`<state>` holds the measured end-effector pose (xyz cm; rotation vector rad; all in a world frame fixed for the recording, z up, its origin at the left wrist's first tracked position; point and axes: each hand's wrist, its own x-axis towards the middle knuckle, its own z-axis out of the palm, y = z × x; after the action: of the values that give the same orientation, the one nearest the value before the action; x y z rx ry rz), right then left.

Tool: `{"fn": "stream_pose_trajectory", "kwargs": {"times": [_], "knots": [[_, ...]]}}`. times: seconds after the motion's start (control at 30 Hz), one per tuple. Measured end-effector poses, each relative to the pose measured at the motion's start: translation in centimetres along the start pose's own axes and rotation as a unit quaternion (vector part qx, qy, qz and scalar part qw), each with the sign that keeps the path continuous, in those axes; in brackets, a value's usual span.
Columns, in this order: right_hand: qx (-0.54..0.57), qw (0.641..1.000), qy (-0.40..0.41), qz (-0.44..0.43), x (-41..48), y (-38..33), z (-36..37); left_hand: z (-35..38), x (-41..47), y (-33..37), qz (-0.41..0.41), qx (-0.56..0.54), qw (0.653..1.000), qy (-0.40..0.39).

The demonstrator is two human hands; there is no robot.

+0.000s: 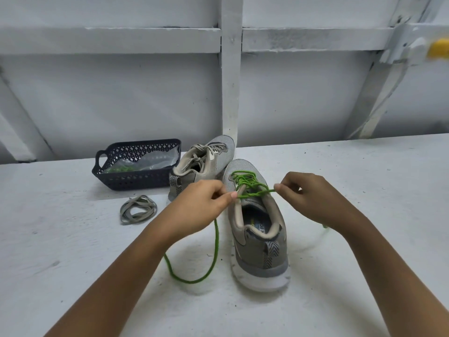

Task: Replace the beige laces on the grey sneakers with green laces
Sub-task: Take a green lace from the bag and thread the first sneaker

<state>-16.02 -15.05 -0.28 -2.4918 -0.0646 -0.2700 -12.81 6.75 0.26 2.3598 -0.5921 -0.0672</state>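
Your left hand [206, 203] and right hand [308, 198] each pinch the green lace [252, 187], crossed over the near sneaker [257, 229] mid-table [364, 181]. Pull evenly toward 9 and 3 o'clock, seating the crossing snugly. The beige-laced sneaker [201, 164] sits at 11 o'clock.

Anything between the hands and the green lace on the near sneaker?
Nothing visible: the left hand and right hand each pinch the green lace over the tongue of the near sneaker.
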Motion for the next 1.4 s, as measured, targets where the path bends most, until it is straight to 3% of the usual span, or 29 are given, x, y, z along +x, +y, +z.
{"fn": "stream_pose_trajectory", "kwargs": {"times": [0.13,0.27,0.37,0.43,0.53,0.83,1.1,1.4], "knots": [[0.220,0.973,-0.001,0.069,-0.2,-1.3,0.1,0.5,0.3,1.4,-0.004,-0.234,0.971,0.044],[0.479,0.872,0.001,0.097,-0.1,-2.7,0.7,1.3,0.9,2.4,-0.009,-0.428,0.899,0.086],[0.545,0.833,0.015,0.094,-0.1,-3.3,1.2,1.7,1.3,2.7,0.009,-0.477,0.873,0.102],[0.533,0.841,0.031,0.086,0.0,-3.4,1.6,2.1,1.4,3.0,0.028,-0.467,0.877,0.109],[0.465,0.880,0.054,0.073,0.1,-3.4,2.1,2.9,1.6,3.1,0.031,-0.432,0.895,0.108],[0.354,0.933,0.034,0.062,0.7,-2.5,2.3,2.8,1.8,1.8,0.039,-0.368,0.929,0.007],[0.375,0.924,0.044,0.062,0.8,-2.3,2.4,2.1,2.3,0.9,0.045,-0.412,0.909,-0.032],[0.303,0.952,0.026,0.019,1.3,-2.3,2.4,1.9,2.8,0.7,0.019,-0.403,0.914,-0.039]]}}
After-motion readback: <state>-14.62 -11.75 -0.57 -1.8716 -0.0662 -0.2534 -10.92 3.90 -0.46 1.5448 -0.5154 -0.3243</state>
